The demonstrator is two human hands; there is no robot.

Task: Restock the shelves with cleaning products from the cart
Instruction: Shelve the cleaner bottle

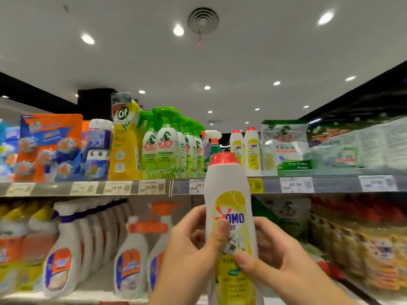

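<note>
While both of your hands are wrapping round it, the OMO bottle (pixel 229 183) is standing upright between your fingers, its red cap (pixel 223 158) rising well above them and its yellow label facing you. Your left hand (pixel 187 249) is gripping the bottle from the left: the left thumb (pixel 220 231) is pressing flat on the label just below the OMO lettering, and the other fingers are curling round behind, their tips hidden. Your right hand (pixel 277 256) is gripping the other side, the right thumb (pixel 244 261) lying across the label just beneath the left one, the remaining fingers closing together round the back.

Beyond and above your fingertips, the price rail (pixel 295 184) of the upper shelf is running behind the bottle's upper body. Two matching bottles (pixel 253 150) are standing on that shelf just right of the cap, with green spray bottles (pixel 165 146) up to the left of your left fingers and green-and-white pouches (pixel 286 148) above your right ones. White trigger bottles (pixel 130 260) are lining the lower shelf beside your left knuckles.
</note>
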